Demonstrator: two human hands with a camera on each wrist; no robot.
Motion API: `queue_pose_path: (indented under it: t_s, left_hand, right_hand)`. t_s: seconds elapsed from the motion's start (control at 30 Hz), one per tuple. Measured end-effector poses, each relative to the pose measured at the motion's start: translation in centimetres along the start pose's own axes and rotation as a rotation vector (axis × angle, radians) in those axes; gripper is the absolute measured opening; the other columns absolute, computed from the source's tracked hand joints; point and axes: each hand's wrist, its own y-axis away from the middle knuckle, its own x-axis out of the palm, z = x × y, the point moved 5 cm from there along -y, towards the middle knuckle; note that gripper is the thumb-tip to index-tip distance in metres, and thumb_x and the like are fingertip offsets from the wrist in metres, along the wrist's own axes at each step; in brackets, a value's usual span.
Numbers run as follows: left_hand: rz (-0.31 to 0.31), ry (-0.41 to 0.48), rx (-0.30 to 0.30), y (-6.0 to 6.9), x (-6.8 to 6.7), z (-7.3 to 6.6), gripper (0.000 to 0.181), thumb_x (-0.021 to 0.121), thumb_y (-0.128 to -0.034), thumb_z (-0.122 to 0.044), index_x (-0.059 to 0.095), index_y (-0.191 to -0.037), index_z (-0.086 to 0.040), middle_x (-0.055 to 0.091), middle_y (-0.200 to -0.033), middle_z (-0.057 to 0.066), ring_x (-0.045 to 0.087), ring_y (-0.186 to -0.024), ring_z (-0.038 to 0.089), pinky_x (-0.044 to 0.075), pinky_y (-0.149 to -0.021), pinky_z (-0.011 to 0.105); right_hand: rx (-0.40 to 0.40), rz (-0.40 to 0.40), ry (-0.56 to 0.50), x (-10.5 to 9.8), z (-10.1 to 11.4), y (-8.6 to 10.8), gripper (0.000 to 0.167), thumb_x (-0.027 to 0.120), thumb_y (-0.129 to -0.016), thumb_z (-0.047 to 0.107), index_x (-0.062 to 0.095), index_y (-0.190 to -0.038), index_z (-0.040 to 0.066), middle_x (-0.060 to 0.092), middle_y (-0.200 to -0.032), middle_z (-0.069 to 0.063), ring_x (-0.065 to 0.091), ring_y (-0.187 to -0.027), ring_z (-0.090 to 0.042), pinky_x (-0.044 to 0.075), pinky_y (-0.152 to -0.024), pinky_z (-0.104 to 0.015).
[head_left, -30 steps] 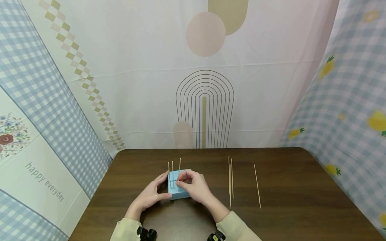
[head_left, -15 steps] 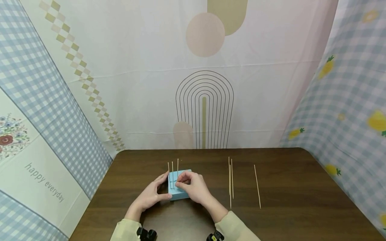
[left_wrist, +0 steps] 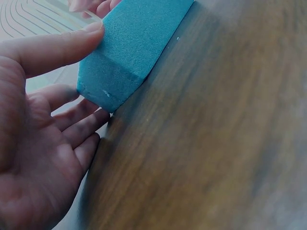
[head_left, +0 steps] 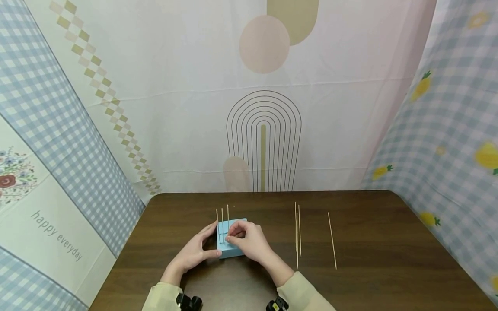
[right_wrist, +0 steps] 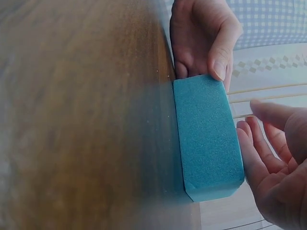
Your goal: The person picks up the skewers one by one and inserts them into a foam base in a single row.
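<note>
A light blue foam block (head_left: 232, 251) lies on the table, with thin wooden skewers standing in its top. Two upright skewers, one of them the left skewer (head_left: 218, 218), stand near its left side. My left hand (head_left: 192, 251) holds the block's left end, thumb on the near face and fingers at the end and behind, as the left wrist view shows on the block's side (left_wrist: 136, 43). With thumb and index finger, my right hand (head_left: 253, 244) pinches a third skewer (head_left: 228, 218) low down, just above the block. Its lower tip is hidden by the fingers.
Several loose skewers (head_left: 299, 233) lie close together on the brown table (head_left: 369, 242), right of the block. Farther right lies a single skewer (head_left: 332, 242). A patterned cloth (head_left: 186, 129) hangs behind the table's far edge.
The pinched skewer's top has swung slightly left, so the skewer stands more upright. My right hand has shifted a little left with it; my left hand stays on the foam block.
</note>
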Motion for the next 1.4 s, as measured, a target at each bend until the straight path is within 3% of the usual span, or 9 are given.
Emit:
queue_pose_path:
  t_s: [0.17,0.53,0.9,1.4]
  left_hand:
    - [0.001,0.013,-0.004,-0.07,0.04,0.24,0.099,0.087,-0.091,-0.028,0.03,-0.169,-0.004,0.027,-0.174,0.017,0.019,-0.161,0.04,0.019,-0.123,0.065]
    - [0.009,0.016,-0.012,-0.22,0.12,0.28,0.101,0.087,-0.0908,-0.032,0.029,-0.17,-0.008,0.026,-0.175,0.014,0.019,-0.161,0.039,0.019,-0.124,0.066]
    - [0.001,0.002,-0.001,0.0,-0.01,-0.05,0.098,0.087,-0.0914,-0.027,0.031,-0.169,-0.006,0.027,-0.174,0.017,0.019,-0.16,0.042,0.022,-0.122,0.067]
    - [0.002,-0.02,-0.008,-0.23,0.12,0.29,0.101,0.087,-0.0909,-0.034,0.029,-0.169,-0.006,0.027,-0.174,0.016,0.021,-0.16,0.043,0.024,-0.121,0.069]
  right_hand:
    - [-0.011,0.001,-0.024,0.01,0.04,-0.04,0.013,0.084,-0.096,0.023,0.076,-0.102,0.016,0.074,-0.09,0.009,0.069,-0.08,-0.007,0.057,-0.073,-0.026]
    - [-0.027,-0.016,0.0,-0.18,0.13,-0.08,0.006,0.084,-0.096,0.02,0.079,-0.093,0.019,0.073,-0.085,0.012,0.063,-0.073,-0.006,0.052,-0.065,-0.025]
    - [-0.015,-0.015,0.042,-0.28,0.25,0.0,0.009,0.085,-0.095,0.02,0.079,-0.088,0.02,0.071,-0.084,0.012,0.062,-0.075,-0.007,0.052,-0.067,-0.026]
    - [-0.016,-0.008,0.059,-0.2,0.46,0.16,0.009,0.084,-0.096,0.019,0.076,-0.091,0.019,0.072,-0.085,0.012,0.064,-0.077,-0.005,0.054,-0.071,-0.026]
